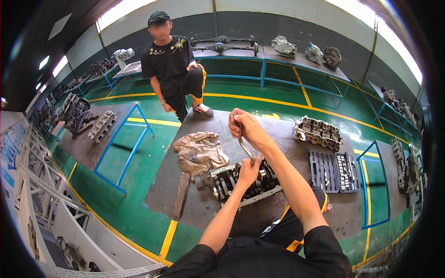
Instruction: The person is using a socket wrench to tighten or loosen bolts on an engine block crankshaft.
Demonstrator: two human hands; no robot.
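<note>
A bent metal speed handle (245,148) stands over the engine block (221,184), which lies on the dark metal bench top with its crankshaft side showing. My right hand (248,127) is wrapped round the upper end of the handle. Lower down, my left hand (249,172) grips the same tool close above the block. The handle's bottom end is hidden behind my left hand, so what it sits on does not show. To the block's left are a crumpled brown cloth (200,152) and a wooden bar (182,194).
A grey case of sockets (346,173) lies open at right, below a cylinder head (317,133). Across the bench a person in black (168,60) rests one foot on its edge. Blue-framed tables (287,76) with axles and gearbox housings line the far wall.
</note>
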